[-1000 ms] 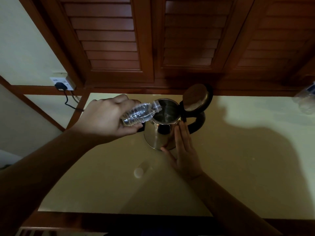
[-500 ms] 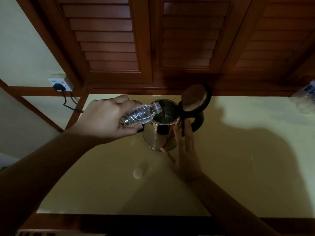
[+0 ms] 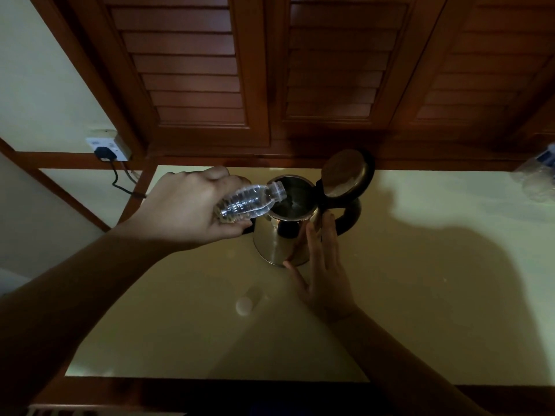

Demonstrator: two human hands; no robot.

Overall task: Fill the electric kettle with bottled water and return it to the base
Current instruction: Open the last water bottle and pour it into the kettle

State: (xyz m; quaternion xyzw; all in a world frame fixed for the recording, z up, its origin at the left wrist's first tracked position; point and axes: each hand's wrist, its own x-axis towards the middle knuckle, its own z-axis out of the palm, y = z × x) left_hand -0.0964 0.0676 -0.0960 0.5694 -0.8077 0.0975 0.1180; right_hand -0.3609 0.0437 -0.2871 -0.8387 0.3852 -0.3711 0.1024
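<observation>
One clear ribbed bottle [image 3: 250, 201] tipped over the open steel kettle [image 3: 282, 235]

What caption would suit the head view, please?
Left hand tips a water bottle into the open kettle; right hand steadies it.

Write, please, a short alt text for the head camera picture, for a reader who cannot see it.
A left hand tilts a clear bottle into a steel kettle with its lid open, on a pale counter. The right hand lies flat against the kettle's side; a white cap lies nearby.
</observation>
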